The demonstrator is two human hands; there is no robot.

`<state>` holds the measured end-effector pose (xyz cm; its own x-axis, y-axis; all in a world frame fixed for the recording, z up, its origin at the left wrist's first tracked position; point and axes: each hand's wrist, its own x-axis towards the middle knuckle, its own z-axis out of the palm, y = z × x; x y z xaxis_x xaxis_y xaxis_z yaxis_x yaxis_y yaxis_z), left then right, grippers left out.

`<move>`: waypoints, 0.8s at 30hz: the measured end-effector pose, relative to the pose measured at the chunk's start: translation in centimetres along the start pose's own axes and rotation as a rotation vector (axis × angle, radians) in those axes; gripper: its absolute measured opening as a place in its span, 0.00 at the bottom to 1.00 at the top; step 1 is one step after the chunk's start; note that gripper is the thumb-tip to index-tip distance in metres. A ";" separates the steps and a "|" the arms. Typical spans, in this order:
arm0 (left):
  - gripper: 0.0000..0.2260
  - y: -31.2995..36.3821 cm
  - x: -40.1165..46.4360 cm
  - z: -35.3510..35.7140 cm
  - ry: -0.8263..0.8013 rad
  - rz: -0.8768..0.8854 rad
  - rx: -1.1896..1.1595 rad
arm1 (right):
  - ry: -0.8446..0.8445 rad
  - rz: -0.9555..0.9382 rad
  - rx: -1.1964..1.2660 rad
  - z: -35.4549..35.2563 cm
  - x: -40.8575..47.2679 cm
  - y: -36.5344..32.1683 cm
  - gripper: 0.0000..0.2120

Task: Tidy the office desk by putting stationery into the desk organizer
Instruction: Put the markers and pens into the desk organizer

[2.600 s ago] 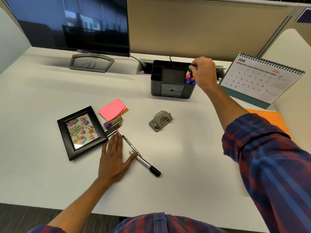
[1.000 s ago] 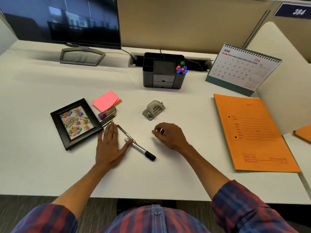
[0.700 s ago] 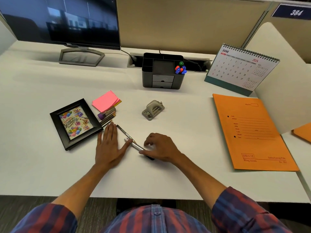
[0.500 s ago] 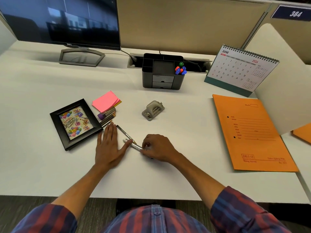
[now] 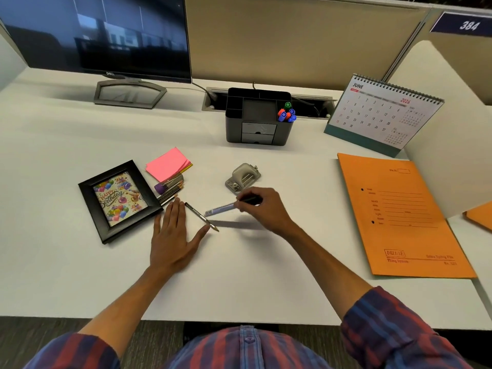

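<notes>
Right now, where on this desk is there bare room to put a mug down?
Bare white desk lies between the black monitor and the black picture frame, and along the near edge. Crowded: around the left hand, by the pink sticky notes and metal hole punch.

monitor [image 5: 106,35], desk calendar [image 5: 378,113], orange folder [image 5: 404,217], picture frame [image 5: 117,199]
</notes>
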<state>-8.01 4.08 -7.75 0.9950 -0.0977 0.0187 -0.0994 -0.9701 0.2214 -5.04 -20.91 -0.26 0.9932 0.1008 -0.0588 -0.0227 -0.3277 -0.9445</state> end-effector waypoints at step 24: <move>0.42 0.1 0.1 0.0 -0.008 0.000 0.024 | 0.851 -0.338 -0.162 -16.3 15.1 -6.4 0.08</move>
<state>-7.93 3.96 -7.74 0.9950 -0.0991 0.0109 -0.0992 -0.9752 0.1977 11.96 -32.57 10.11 0.6951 -0.4877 0.5282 0.2355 -0.5397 -0.8082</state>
